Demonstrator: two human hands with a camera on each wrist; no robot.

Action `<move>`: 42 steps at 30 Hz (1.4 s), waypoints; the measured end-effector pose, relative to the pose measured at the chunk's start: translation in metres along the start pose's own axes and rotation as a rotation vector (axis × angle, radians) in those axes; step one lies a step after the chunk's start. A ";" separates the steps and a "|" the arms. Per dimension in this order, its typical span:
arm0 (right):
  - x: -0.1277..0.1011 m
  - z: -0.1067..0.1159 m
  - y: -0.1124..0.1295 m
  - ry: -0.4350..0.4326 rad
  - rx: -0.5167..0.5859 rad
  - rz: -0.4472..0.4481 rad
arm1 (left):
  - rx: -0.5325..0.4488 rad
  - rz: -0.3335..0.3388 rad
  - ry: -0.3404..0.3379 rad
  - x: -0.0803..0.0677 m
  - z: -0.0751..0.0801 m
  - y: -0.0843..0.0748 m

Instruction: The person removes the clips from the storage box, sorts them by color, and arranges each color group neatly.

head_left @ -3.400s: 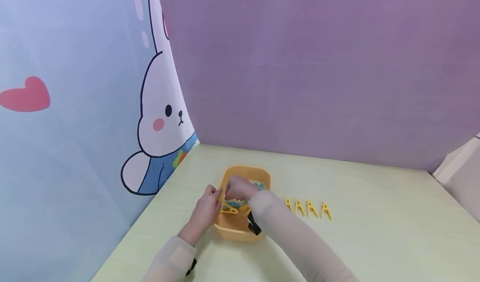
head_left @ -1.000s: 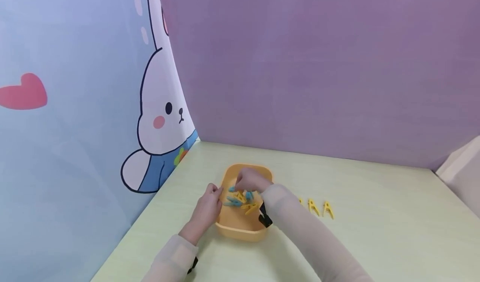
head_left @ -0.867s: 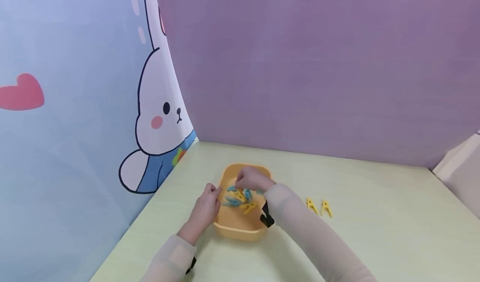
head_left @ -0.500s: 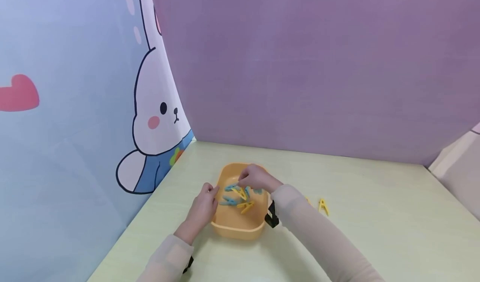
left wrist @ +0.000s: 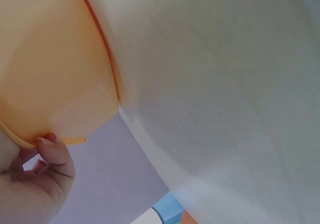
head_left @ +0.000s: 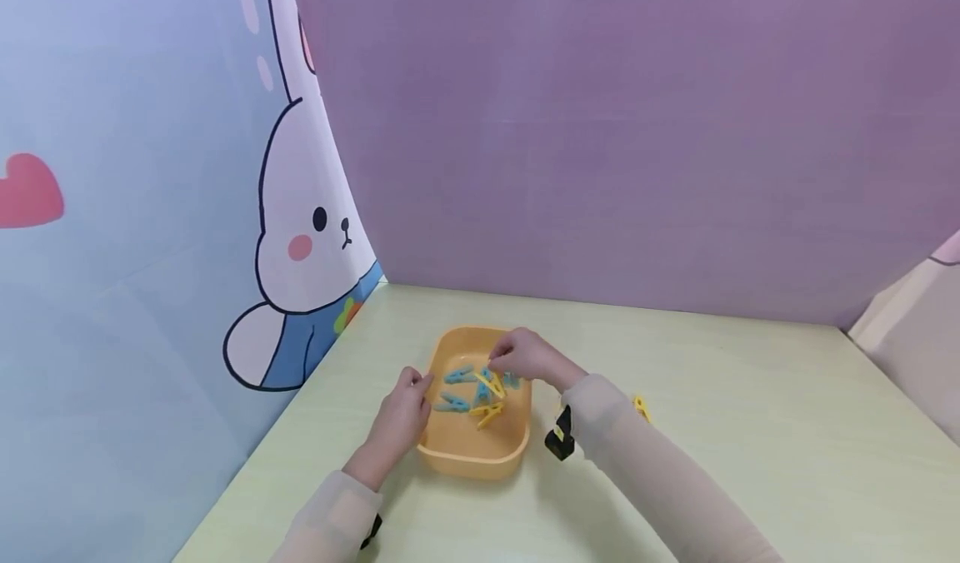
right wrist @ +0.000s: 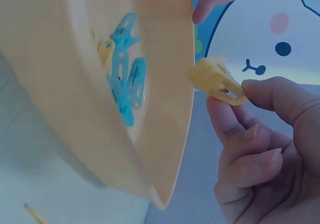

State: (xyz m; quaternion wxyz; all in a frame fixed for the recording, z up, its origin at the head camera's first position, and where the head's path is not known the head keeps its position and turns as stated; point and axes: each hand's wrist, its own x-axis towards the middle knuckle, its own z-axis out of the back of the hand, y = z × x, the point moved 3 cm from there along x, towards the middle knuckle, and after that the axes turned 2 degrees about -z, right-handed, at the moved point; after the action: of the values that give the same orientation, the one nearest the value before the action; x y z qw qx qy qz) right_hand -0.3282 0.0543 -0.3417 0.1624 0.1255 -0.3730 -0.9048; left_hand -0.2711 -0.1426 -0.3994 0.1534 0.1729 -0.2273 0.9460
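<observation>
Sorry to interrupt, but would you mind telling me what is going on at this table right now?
A person is working over an orange tub of blue and yellow clothespins on a pale green table. The left hand grips the tub's left rim. The right hand, above the tub, pinches a yellow clothespin between thumb and fingers. Several pins lie in the tub, and one more yellow pin shows on the table beside the right sleeve.
</observation>
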 end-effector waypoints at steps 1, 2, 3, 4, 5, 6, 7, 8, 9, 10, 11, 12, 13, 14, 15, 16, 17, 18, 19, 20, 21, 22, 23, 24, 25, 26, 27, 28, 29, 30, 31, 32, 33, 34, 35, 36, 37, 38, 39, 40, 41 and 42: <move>-0.001 0.002 -0.001 -0.002 0.007 -0.006 | 0.000 0.002 0.004 0.000 0.000 0.000; -0.002 0.003 -0.002 -0.003 0.016 -0.010 | 0.000 0.005 0.008 0.000 0.000 0.000; -0.003 0.004 -0.003 -0.004 0.022 -0.015 | 0.000 0.010 0.011 0.001 0.000 0.001; -0.004 0.006 -0.005 -0.005 0.027 -0.021 | 0.000 0.010 0.011 0.001 0.000 0.001; -0.005 0.007 -0.006 -0.006 0.032 -0.029 | -0.002 0.011 0.012 0.001 0.000 0.001; -0.006 0.008 -0.007 -0.008 0.035 -0.033 | -0.003 0.011 0.011 0.001 0.000 0.001; -0.006 0.010 -0.009 -0.009 0.039 -0.037 | -0.002 0.011 0.010 0.001 0.000 0.001; -0.007 0.010 -0.011 -0.010 0.042 -0.040 | -0.001 0.008 0.009 0.001 0.000 0.001; -0.007 0.011 -0.012 -0.013 0.044 -0.042 | -0.001 0.005 0.008 0.001 0.000 0.000; -0.008 0.012 -0.014 -0.015 0.049 -0.047 | -0.002 0.007 0.008 0.001 0.000 0.000; -0.009 0.013 -0.015 -0.015 0.057 -0.048 | -0.003 0.009 0.008 0.001 0.000 0.000; -0.010 0.014 -0.016 -0.016 0.062 -0.049 | -0.002 0.010 0.009 0.001 -0.001 0.000; -0.010 0.015 -0.017 -0.018 0.067 -0.050 | 0.000 0.011 0.009 0.001 -0.001 0.000; -0.011 0.015 -0.019 -0.022 0.069 -0.047 | 0.001 0.011 0.010 0.001 -0.001 0.000; -0.012 0.016 -0.019 -0.023 0.073 -0.050 | 0.000 0.016 0.012 0.001 -0.001 0.000; -0.013 0.017 -0.020 -0.023 0.079 -0.052 | 0.000 0.021 0.014 0.001 -0.001 0.000; -0.014 0.018 -0.021 -0.024 0.083 -0.053 | 0.002 0.022 0.016 0.001 -0.001 0.000; -0.015 0.019 -0.021 -0.025 0.088 -0.056 | 0.002 0.023 0.017 0.001 -0.001 0.000; -0.016 0.019 -0.022 -0.024 0.094 -0.058 | 0.003 0.024 0.018 0.001 -0.001 0.000; -0.016 0.020 -0.022 -0.025 0.097 -0.058 | 0.003 0.025 0.021 0.001 -0.002 0.000; -0.018 0.021 -0.022 -0.023 0.102 -0.060 | 0.002 0.029 0.023 0.001 -0.002 0.001; -0.018 0.021 -0.022 -0.024 0.106 -0.058 | 0.003 0.031 0.024 0.001 -0.002 0.001; -0.020 0.022 -0.022 -0.024 0.110 -0.056 | 0.003 0.033 0.025 0.001 -0.003 0.001; -0.020 0.023 -0.022 -0.024 0.115 -0.054 | 0.002 0.034 0.027 0.000 -0.003 0.001; -0.021 0.023 -0.022 -0.023 0.121 -0.050 | 0.003 0.037 0.028 0.000 -0.003 0.001; -0.022 0.024 -0.023 -0.024 0.123 -0.046 | 0.001 0.038 0.029 0.000 -0.003 0.002; -0.023 0.024 -0.023 -0.024 0.126 -0.043 | 0.000 0.039 0.030 0.000 -0.003 0.002; -0.024 0.025 -0.023 -0.024 0.128 -0.039 | -0.001 0.040 0.030 0.000 -0.003 0.002; -0.025 0.026 -0.024 -0.026 0.128 -0.036 | -0.003 0.041 0.030 0.000 -0.003 0.002; -0.026 0.027 -0.025 -0.026 0.128 -0.037 | -0.003 0.041 0.029 0.001 -0.003 0.003; -0.027 0.028 -0.026 -0.028 0.128 -0.039 | -0.002 0.042 0.028 0.001 -0.003 0.003; -0.028 0.029 -0.027 -0.031 0.123 -0.043 | -0.001 0.042 0.028 0.001 -0.003 0.003; -0.029 0.031 -0.028 -0.036 0.120 -0.049 | 0.001 0.042 0.029 0.001 -0.003 0.003; -0.030 0.032 -0.029 -0.040 0.119 -0.055 | 0.003 0.042 0.029 0.001 -0.003 0.002; -0.031 0.033 -0.030 -0.045 0.114 -0.064 | 0.004 0.041 0.029 0.001 -0.003 0.002; -0.031 0.035 -0.031 -0.049 0.112 -0.072 | 0.007 0.039 0.029 0.001 -0.003 0.002; -0.032 0.036 -0.033 -0.055 0.108 -0.076 | 0.008 0.039 0.030 0.001 -0.003 0.001; -0.033 0.037 -0.034 -0.061 0.104 -0.081 | 0.008 0.038 0.031 0.001 -0.003 0.001; -0.034 0.038 -0.035 -0.064 0.103 -0.085 | 0.009 0.037 0.032 0.001 -0.003 0.001; -0.034 0.039 -0.036 -0.066 0.102 -0.087 | 0.009 0.038 0.032 0.002 -0.003 0.000; -0.035 0.040 -0.038 -0.067 0.101 -0.090 | 0.008 0.039 0.034 0.002 -0.002 0.000; -0.036 0.042 -0.038 -0.068 0.104 -0.088 | 0.007 0.041 0.035 0.002 -0.002 0.000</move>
State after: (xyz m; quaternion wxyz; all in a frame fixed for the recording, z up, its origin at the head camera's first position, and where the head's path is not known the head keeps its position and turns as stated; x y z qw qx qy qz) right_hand -0.3179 0.1202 -0.3368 0.1030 0.1190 -0.4189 -0.8943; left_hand -0.2732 -0.1415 -0.4009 0.1372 0.1524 -0.2246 0.9526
